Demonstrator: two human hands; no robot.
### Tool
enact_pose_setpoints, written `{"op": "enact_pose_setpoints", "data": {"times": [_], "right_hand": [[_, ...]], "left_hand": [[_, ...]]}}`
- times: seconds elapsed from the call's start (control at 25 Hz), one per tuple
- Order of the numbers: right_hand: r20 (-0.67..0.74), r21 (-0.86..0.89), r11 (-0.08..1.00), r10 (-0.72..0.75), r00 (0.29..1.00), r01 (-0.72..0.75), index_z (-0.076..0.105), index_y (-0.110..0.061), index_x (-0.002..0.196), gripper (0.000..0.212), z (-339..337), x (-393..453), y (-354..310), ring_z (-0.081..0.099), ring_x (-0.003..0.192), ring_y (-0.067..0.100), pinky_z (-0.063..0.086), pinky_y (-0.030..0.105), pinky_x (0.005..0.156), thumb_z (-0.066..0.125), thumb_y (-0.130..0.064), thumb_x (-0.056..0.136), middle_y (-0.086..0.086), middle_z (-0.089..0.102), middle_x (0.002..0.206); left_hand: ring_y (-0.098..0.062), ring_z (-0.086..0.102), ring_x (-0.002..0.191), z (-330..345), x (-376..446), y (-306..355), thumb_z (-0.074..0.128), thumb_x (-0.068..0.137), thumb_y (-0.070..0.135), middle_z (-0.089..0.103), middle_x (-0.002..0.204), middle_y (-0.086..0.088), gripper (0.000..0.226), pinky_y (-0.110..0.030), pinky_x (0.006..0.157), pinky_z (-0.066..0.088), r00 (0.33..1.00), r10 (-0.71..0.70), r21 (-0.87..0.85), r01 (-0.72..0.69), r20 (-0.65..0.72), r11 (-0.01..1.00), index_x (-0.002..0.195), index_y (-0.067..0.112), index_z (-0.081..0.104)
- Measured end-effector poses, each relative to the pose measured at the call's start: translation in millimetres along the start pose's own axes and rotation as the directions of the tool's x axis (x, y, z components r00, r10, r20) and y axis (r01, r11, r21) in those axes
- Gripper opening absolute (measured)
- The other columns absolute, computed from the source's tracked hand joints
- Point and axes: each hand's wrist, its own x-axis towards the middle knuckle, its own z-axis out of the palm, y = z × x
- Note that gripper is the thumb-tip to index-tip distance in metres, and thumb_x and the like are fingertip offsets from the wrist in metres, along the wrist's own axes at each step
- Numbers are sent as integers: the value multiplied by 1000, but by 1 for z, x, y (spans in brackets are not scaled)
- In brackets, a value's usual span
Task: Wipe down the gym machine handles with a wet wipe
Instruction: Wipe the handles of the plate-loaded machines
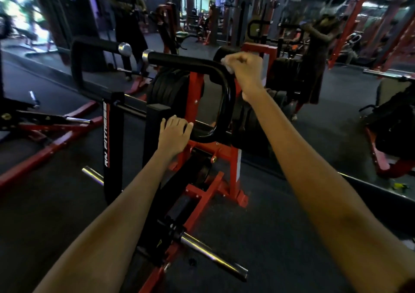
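Just above the middle of the frame, the right hand [243,72] is curled into a fist over the bend of the black handle [184,62], where its horizontal padded bar turns downward. A scrap of white wet wipe [227,65] shows at the left edge of that fist, pinched between the fingers and the handle, so this grip is closed around both wipe and bar. Most of the wipe is hidden inside the hand.

The handle runs from a chrome end cap [146,56] at upper centre, rightward to the fist, then loops down in a glossy black curve toward the centre of the frame. At the bottom of that loop the left hand [174,133] rests on the machine, its fingers bent over the top of the red frame [202,144] and the lower black tube; it holds nothing loose, and how tightly the fingers close I cannot tell.

A second, matching handle [94,46] with its own chrome cap stands to the left, joined to a black upright post [113,144] with white lettering. Black weight plates [168,88] hang behind the red frame. Below, toward the lower centre, a chrome bar sleeve [211,255] sticks out over the dark floor [292,236]. A mirror [336,46] fills the upper right of the frame, reflecting a standing person and more red gym equipment, all blurred.
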Motion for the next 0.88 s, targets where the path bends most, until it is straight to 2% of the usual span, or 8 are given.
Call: {"op": "enact_pose_setpoints", "data": {"times": [0.16, 0.36, 0.44, 0.52, 0.64, 0.76, 0.84, 0.88], "right_hand": [[-37, -156, 965, -218, 975, 209, 69, -5, 77, 9, -6, -19, 14, 50, 59, -4, 39, 12, 61, 62, -7, 83, -6, 59, 65], [-33, -141, 937, -326, 945, 319, 61, -9, 72, 10, -29, -65, 42, 58, 67, 12, 48, 22, 67, 61, -5, 81, 5, 62, 72], [-34, -157, 905, -404, 914, 394, 64, -3, 72, 8, -33, -52, 32, 58, 66, 10, 48, 18, 68, 61, -5, 80, 7, 65, 74], [-27, -213, 828, -536, 844, 519, 67, -1, 73, 7, -28, -32, 14, 57, 68, 9, 41, 9, 68, 62, -3, 78, 8, 65, 75], [171, -356, 666, -643, 747, 655, 66, -1, 77, 7, -12, -23, 11, 56, 80, 20, 40, 17, 72, 60, -2, 78, 13, 61, 80], [177, -443, 562, -709, 683, 698, 65, 1, 83, 11, -15, -49, 42, 45, 87, 18, 43, 21, 75, 54, 2, 82, 15, 58, 87], [219, -473, 438, -782, 583, 765, 65, 3, 81, 12, -19, -75, 68, 43, 83, 21, 49, 31, 71, 54, 6, 81, 16, 59, 85], [277, -487, 379, -787, 551, 787, 66, 3, 80, 12, -20, -88, 78, 44, 81, 22, 50, 34, 68, 55, 6, 81, 16, 59, 83]], "left_hand": [[-26, 16, 142, -3, -2, 8, 21, 103, 34, 31, 151, -12, 49, -42, 114, -2, 995, -89, -29, 90, 47, 996, 140, 8, 40], [-27, 13, 143, 2, -1, 9, 30, 101, 24, 37, 144, -7, 39, -56, 112, 6, 994, -98, 97, 92, 57, 991, 134, 10, 45], [-26, 12, 143, 0, -1, 12, 30, 101, 24, 36, 145, -7, 39, -58, 111, 8, 989, -128, 88, 122, 70, 989, 135, 10, 44], [-26, 13, 142, -3, -3, 16, 30, 102, 24, 34, 146, -8, 40, -59, 110, 12, 988, -131, 68, 126, 80, 990, 136, 10, 43], [-28, 19, 140, -7, -3, 20, 26, 102, 31, 32, 149, -10, 45, -53, 113, 17, 977, -202, -68, 207, 74, 976, 138, 9, 42], [-33, 23, 138, -7, 2, 16, 25, 102, 26, 35, 146, -15, 43, -52, 113, 19, 981, -165, 16, 165, 103, 986, 138, 6, 40], [-44, 46, 120, -6, -2, 16, 31, 96, 10, 52, 123, -26, 36, -59, 103, 35, 997, 1, 22, -2, 72, 1000, 125, -4, 47], [-46, 60, 98, -4, -1, 10, 33, 88, 4, 60, 102, -28, 31, -62, 90, 45, 991, 54, 11, -55, 125, 998, 112, -7, 50]]}}
